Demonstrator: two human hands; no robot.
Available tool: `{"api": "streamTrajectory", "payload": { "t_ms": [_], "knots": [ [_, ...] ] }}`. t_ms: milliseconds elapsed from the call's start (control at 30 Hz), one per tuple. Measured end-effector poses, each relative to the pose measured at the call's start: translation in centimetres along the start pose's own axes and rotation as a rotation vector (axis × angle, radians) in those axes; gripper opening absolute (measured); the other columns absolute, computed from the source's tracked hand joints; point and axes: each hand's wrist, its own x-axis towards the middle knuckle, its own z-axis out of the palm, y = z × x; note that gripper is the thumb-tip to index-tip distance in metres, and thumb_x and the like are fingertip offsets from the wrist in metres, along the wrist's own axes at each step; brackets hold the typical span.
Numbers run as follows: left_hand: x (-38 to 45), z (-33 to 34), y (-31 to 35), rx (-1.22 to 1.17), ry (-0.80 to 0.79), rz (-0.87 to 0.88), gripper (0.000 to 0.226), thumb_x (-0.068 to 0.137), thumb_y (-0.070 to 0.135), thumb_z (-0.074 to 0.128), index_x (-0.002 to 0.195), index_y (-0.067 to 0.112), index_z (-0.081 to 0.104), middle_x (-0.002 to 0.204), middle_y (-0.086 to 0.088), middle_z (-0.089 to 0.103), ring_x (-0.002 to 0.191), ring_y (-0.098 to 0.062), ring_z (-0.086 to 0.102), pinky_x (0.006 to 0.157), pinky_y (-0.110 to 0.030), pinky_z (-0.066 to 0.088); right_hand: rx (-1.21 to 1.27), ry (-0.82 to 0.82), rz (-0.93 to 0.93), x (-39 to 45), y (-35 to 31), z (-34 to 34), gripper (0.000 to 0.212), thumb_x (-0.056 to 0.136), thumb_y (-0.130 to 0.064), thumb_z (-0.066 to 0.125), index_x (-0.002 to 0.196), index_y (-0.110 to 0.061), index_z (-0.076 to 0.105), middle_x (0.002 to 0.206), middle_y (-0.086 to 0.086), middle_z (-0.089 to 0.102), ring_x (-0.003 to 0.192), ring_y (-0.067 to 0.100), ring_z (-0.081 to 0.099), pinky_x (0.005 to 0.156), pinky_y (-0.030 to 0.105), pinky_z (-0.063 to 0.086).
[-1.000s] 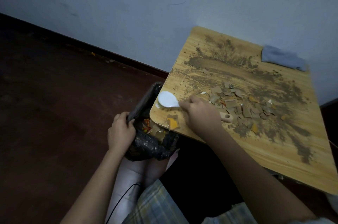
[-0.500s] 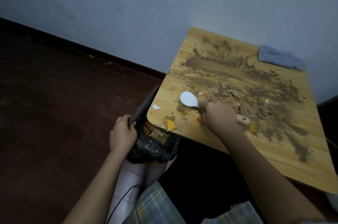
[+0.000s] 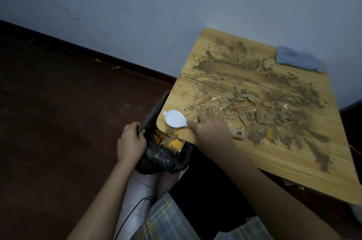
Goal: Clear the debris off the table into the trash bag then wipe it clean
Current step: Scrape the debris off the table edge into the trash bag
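No readable text, label, brand or number anywhere — dark marks on one cardboard scrap [image 3: 241,89] on the table [image 3: 293,161] stay illegible

I see torn brown cardboard scraps and dirt [image 3: 252,114] spread mid light wooden table [image 3: 293,153]. Crumpled black plastic trash bag [image 3: 162,159] hangs open below table's near-left corner. Folded grey cloth [image 3: 297,60] on table's far-right corner.
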Motion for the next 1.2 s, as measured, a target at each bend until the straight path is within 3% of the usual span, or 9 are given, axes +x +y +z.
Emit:
{"api": "streamTrajectory", "payload": {
  "t_ms": [100, 233, 500, 633, 833, 1033, 1200],
  "knots": [
    [0.0, -0.1, 0.0, 0.0, -0.005, 0.0, 0.017, 0.091, 0.016, 0.054, 0.108, 0.017, 0.06, 0.105, -0.008, 0.056, 0.097, -0.037, 0.057, 0.076, -0.041, 0.04, 0.018, 0.007, -0.006, 0.1, 0.0, -0.2, 0.031, 0.097, -0.023, 0.044, 0.126, -0.025, 0.054, 0.105, 0.005, 0.053, 0.092, 0.025, 0.057, 0.069, 0.031, 0.041],
    [-0.1, -0.2, 0.0, -0.001, -0.003, 0.004, 0.017, 0.092, 0.015, 0.054, 0.108, 0.016, 0.06, 0.105, -0.009, 0.056, 0.096, -0.038, 0.057, 0.076, -0.041, 0.04, 0.015, 0.013, 0.068, 1.2, 0.7, -1.1, 0.029, 0.097, -0.021, 0.047, 0.124, -0.025, 0.056, 0.103, 0.004, 0.053, 0.08, 0.023, 0.052, 0.059, 0.028, 0.03],
    [-0.1, -0.4, 0.2, 0.0, 0.001, 0.002, 0.017, 0.092, 0.017, 0.054, 0.108, 0.016, 0.06, 0.107, -0.008, 0.056, 0.096, -0.038, 0.057, 0.077, -0.041, 0.041, -0.013, -0.021, 0.137, 4.4, 0.2, -1.5, 0.028, 0.095, -0.012, 0.048, 0.119, -0.02, 0.06, 0.103, 0.007, 0.053, 0.091, 0.028, 0.057, 0.061, 0.031, 0.035],
    [-0.1, -0.5, 0.1, -0.006, 0.002, -0.004, 0.016, 0.092, 0.017, 0.053, 0.107, 0.016, 0.06, 0.105, -0.008, 0.056, 0.096, -0.038, 0.057, 0.077, -0.041, 0.041, -0.006, -0.036, 0.1, 4.7, -0.9, -1.3, 0.03, 0.095, -0.009, 0.048, 0.119, -0.019, 0.06, 0.097, 0.007, 0.049, 0.081, 0.027, 0.052, 0.058, 0.032, 0.034],
    [0.0, -0.6, -0.3, -0.015, 0.003, -0.01, 0.016, 0.092, 0.016, 0.053, 0.107, 0.017, 0.06, 0.104, -0.007, 0.056, 0.096, -0.036, 0.057, 0.077, -0.041, 0.04, 0.007, -0.007, -0.02, 3.3, -1.5, -0.9, 0.03, 0.098, -0.019, 0.049, 0.126, -0.024, 0.058, 0.099, 0.006, 0.053, 0.076, 0.023, 0.048, 0.058, 0.03, 0.034],
    [0.0, -0.7, -0.4, -0.011, 0.001, -0.012, 0.016, 0.092, 0.015, 0.053, 0.106, 0.016, 0.06, 0.104, -0.008, 0.055, 0.097, -0.037, 0.056, 0.077, -0.041, 0.04, 0.004, 0.002, -0.092, 1.1, -2.0, -0.8, 0.036, 0.098, -0.018, 0.045, 0.133, -0.022, 0.051, 0.105, 0.007, 0.052, 0.089, 0.027, 0.056, 0.062, 0.031, 0.031],
    [-0.2, -0.8, -0.4, -0.02, 0.001, 0.003, 0.016, 0.092, 0.015, 0.053, 0.106, 0.016, 0.06, 0.103, -0.007, 0.055, 0.096, -0.035, 0.056, 0.076, -0.041, 0.039, 0.022, 0.019, -0.062, 0.4, -1.3, -1.1, 0.036, 0.098, -0.02, 0.044, 0.133, -0.025, 0.051, 0.104, 0.005, 0.052, 0.087, 0.025, 0.055, 0.061, 0.03, 0.032]
  ]
}}
